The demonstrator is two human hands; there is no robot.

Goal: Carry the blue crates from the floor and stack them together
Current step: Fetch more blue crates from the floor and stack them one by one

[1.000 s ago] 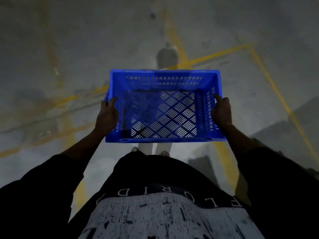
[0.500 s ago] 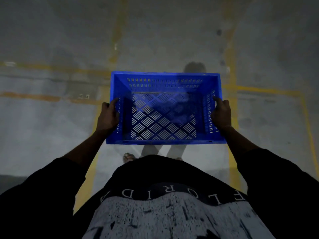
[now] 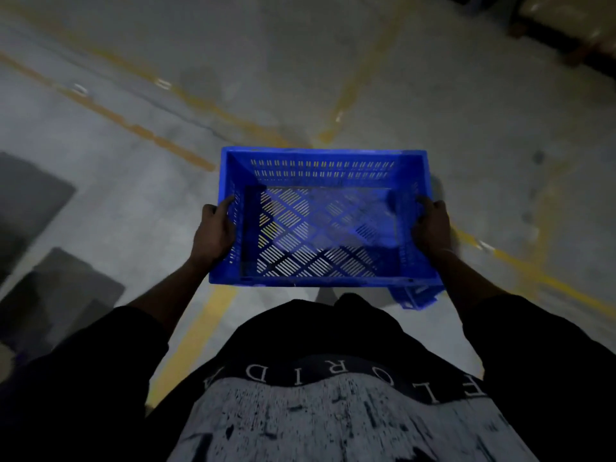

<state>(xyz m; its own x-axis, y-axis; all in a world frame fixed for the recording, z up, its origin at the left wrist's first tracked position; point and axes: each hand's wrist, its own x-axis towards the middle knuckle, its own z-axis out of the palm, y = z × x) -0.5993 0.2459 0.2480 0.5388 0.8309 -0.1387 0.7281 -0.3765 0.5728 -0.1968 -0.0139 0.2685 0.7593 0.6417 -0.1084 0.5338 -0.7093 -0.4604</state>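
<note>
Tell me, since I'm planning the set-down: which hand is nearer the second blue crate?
Right. The right hand grips the carried blue crate on the side where a second blue crate peeks out below; the left hand grips the opposite wall.

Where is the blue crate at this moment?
In the head view the blue crate is centre frame, held above the floor before the person's body, with the left hand and right hand gripping its side walls.
</note>
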